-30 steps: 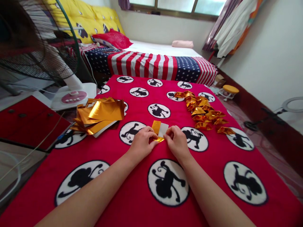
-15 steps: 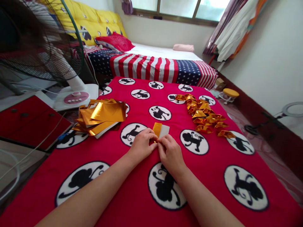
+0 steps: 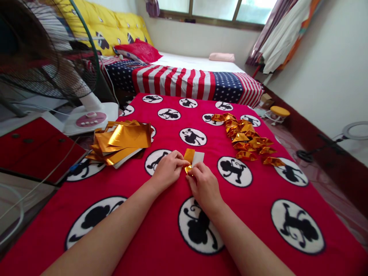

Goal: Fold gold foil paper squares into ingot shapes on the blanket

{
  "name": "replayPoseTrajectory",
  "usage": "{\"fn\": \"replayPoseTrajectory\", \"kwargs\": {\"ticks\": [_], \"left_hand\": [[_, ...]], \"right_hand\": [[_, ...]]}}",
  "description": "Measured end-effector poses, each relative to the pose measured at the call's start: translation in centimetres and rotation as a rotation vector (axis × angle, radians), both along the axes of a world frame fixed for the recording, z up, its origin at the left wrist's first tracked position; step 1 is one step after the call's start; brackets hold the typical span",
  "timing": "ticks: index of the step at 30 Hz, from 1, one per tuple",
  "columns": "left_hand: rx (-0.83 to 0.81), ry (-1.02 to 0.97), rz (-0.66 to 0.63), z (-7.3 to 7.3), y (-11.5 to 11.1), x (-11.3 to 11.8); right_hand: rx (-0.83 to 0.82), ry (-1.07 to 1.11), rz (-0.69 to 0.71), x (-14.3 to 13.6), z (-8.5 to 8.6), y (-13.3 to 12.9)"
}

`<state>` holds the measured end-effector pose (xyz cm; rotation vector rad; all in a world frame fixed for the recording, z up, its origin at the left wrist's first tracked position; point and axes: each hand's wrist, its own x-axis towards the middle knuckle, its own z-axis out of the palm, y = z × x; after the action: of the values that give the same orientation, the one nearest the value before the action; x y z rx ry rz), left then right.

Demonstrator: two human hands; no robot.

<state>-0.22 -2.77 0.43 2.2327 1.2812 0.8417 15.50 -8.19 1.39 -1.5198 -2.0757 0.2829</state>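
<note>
A small strip of folded paper (image 3: 189,155), gold on its left part and pale grey on its right, lies at the middle of the red cloth (image 3: 155,245). My left hand (image 3: 169,168) grips its near left side with thumb and fingertips. My right hand (image 3: 204,184) pinches the near right edge, where a bit of gold shows between the hands. To the left is a loose pile of flat gold sheets (image 3: 130,136). Several folded gold pieces (image 3: 244,138) lie in a cluster at the right.
An electric fan (image 3: 90,115) stands at the left beside a red-topped box (image 3: 37,145). Beyond the cloth is a bed (image 3: 184,80) with a striped cover. A yellow stool (image 3: 280,111) and a ring-shaped stand (image 3: 356,131) are at the right.
My fingertips have moved slightly apart, and more gold shows at the near end of the folded paper. The whole view has shifted a little.
</note>
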Motion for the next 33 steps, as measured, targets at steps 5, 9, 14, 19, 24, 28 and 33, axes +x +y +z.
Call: {"fn": "replayPoseTrajectory", "kwargs": {"ticks": [5,9,14,19,24,28,33], "left_hand": [[0.074,-0.052,0.014,0.1,-0.1,-0.5],[0.231,-0.067,0.051,0.7,-0.5,-0.8],[0.3,0.006,-0.037,1.3,-0.9,-0.8],[0.225,0.059,-0.023,0.8,-0.5,-0.7],[0.073,-0.041,0.007,0.1,0.1,-1.2],[-0.024,-0.116,-0.112,0.4,0.6,-2.6],[-0.116,-0.128,-0.242,1.0,0.8,-4.0]], "right_hand": [[0.012,-0.057,0.023,0.4,0.3,0.2],[0.047,-0.076,0.079,2.1,0.2,0.9],[0.073,-0.04,0.12,3.4,0.3,1.5],[0.064,-0.054,0.038,2.4,0.8,0.6],[0.067,-0.06,-0.029,1.7,0.6,0.2],[0.062,-0.038,-0.037,1.7,0.3,0.7],[0.088,-0.016,0.012,2.1,-0.2,2.5]]}}
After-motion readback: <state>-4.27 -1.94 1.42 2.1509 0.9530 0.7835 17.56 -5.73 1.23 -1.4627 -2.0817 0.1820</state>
